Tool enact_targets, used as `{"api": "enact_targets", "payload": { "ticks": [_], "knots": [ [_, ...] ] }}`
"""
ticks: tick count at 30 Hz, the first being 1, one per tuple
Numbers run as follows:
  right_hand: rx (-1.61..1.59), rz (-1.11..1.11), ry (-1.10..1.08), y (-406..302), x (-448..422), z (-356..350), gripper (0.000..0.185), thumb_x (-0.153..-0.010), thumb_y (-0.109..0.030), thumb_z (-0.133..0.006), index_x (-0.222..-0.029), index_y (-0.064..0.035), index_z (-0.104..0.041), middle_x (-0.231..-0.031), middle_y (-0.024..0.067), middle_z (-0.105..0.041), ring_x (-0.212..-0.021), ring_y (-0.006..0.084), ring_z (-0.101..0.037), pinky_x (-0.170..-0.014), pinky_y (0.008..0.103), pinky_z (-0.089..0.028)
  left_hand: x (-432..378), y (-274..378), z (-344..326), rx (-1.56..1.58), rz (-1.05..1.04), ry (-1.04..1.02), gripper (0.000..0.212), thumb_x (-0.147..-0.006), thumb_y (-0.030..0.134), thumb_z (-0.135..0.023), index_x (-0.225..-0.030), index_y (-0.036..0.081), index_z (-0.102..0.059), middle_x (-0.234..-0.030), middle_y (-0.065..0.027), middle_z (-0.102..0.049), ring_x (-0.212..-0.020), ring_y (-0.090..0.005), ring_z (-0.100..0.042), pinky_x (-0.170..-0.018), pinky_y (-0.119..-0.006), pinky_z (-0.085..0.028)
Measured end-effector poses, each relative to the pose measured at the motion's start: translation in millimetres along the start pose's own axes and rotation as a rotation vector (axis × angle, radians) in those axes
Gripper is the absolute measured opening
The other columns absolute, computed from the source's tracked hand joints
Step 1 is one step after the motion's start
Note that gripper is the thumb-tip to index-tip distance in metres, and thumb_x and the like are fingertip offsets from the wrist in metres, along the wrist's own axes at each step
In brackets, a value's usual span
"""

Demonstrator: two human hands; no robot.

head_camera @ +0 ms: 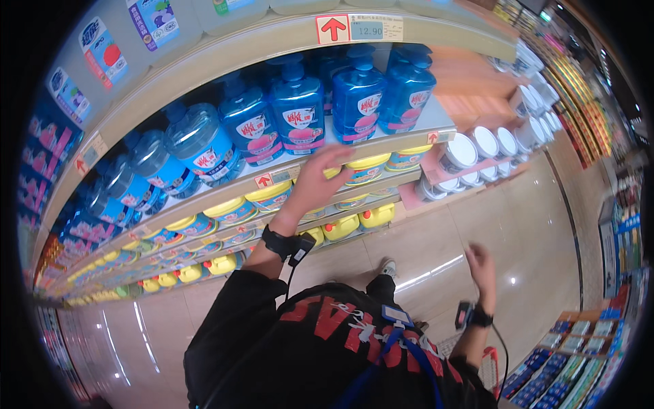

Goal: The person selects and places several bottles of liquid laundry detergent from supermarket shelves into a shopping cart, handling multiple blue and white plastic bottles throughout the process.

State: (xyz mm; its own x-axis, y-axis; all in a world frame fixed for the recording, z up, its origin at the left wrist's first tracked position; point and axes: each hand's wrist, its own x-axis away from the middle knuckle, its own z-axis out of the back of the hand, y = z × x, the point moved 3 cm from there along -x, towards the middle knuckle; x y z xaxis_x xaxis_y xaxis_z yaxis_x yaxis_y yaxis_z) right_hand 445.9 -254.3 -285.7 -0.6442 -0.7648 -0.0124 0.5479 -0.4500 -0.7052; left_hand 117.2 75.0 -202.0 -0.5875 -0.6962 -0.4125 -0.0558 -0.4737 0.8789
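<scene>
My left hand (pixel 322 179) is raised at the shelf's front edge, thumb and fingers apart, nothing in it. Just beyond its fingertips stands a row of blue pump bottles of liquid detergent, the closest being a bottle with a pink-and-white label (pixel 298 120). Whether the fingers touch the shelf edge (pixel 352 150) cannot be told. My right hand (pixel 481 268), slightly blurred, hangs over the tiled floor with loosely bent fingers and holds nothing visible. Each wrist wears a black strap with a small cabled device. Larger blue bottles (pixel 207 148) stand to the left on the same shelf.
Yellow-lidded tubs (pixel 368 167) and yellow jugs (pixel 341 227) fill lower shelves. Large pale containers (pixel 153 30) stand above. White-lidded buckets (pixel 458 152) sit at the shelf's right end. A red basket (pixel 490 365) is by my right side; packaged goods (pixel 549 368) lie farther right.
</scene>
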Motion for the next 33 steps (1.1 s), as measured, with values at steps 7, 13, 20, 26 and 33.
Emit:
{"api": "enact_targets", "payload": {
  "ticks": [7, 13, 20, 26, 33],
  "knots": [
    [-0.269, 0.677, -0.097, -175, -202, -18, 0.061, -0.080, -0.016, -0.073, -0.133, -0.0024, -0.047, -0.120, 0.0168, -0.058, -0.110, 0.0264, -0.057, -0.089, 0.0337, -0.048, -81, 76, -23, -0.837, -0.343, 0.415, 0.073, -0.074, 0.023, -0.077, -0.131, -0.008, -0.044, -0.127, -0.0263, -0.049, -0.123, -0.0417, -0.045, -0.105, -0.044, -0.036],
    [-0.364, 0.904, -0.116, -261, -272, -42, 0.080, -0.072, -0.032, -0.081, -0.135, 0.0001, -0.043, -0.125, 0.0231, -0.054, -0.116, 0.0341, -0.054, -0.094, 0.0366, -0.045, -121, 67, -23, -0.947, -0.030, 0.502, 0.064, -0.065, 0.031, -0.082, -0.104, -0.008, -0.049, -0.103, -0.0278, -0.054, -0.100, -0.0438, -0.051, -0.087, -0.046, -0.043],
    [-0.359, 0.964, -0.011, -261, -294, -69, 0.086, -0.064, -0.035, -0.085, -0.127, 0.0049, -0.043, -0.123, 0.0214, -0.045, -0.113, 0.0332, -0.050, -0.095, 0.0382, -0.043, -118, 60, -37, -0.845, -0.202, 0.588, 0.070, -0.055, 0.023, -0.087, -0.108, -0.003, -0.049, -0.105, -0.0233, -0.051, -0.101, -0.0424, -0.049, -0.088, -0.045, -0.043],
    [-0.594, 0.897, -0.239, -247, -276, -60, 0.091, -0.058, -0.018, -0.089, -0.131, -0.0040, -0.037, -0.128, 0.0160, -0.045, -0.119, 0.0279, -0.047, -0.101, 0.0380, -0.039, -94, 73, -49, -0.668, -0.147, 0.481, 0.084, -0.055, 0.021, -0.089, -0.126, 0.004, -0.047, -0.130, -0.0192, -0.045, -0.120, -0.0390, -0.047, -0.100, -0.040, -0.041],
    [-0.664, 0.893, -0.363, -235, -256, -59, 0.095, -0.053, -0.006, -0.089, -0.135, -0.0051, -0.039, -0.130, 0.0120, -0.048, -0.117, 0.0246, -0.050, -0.102, 0.0357, -0.041, -74, 57, -67, -0.623, -0.270, 0.567, 0.076, -0.055, 0.020, -0.090, -0.122, 0.008, -0.055, -0.133, -0.0139, -0.043, -0.125, -0.0340, -0.044, -0.101, -0.040, -0.040]
  ]
}}
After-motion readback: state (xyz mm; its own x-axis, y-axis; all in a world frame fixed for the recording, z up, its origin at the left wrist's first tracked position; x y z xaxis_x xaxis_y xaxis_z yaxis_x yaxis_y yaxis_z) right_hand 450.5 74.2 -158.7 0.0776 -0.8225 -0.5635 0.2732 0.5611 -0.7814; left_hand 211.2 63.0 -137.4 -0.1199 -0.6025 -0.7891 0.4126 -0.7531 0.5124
